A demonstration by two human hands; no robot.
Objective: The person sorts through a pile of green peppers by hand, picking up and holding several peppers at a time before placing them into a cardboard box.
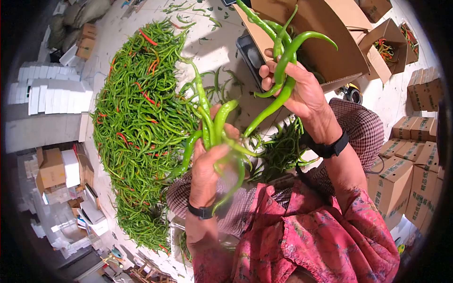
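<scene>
Several long green chili peppers (220,120) stick out of my left hand (206,165), whose fingers are closed around them. Above and to the right, my right hand (306,92) grips another bunch of green chili peppers (282,96), some curved and pointing up past the fingers. That hand is close to the open cardboard box (325,37). Left of my hands lies a big heap of green chilies (146,113) with a few red ones mixed in. A smaller pile of chilies (283,151) rests on the floor between my knees.
A dark tray (249,54) stands beside the open box. Smaller boxes with red and green chilies (384,49) are at the upper right. Printed cartons (396,184) are stacked on the right. White boxes (54,96) and opened cardboard (52,167) line the left side.
</scene>
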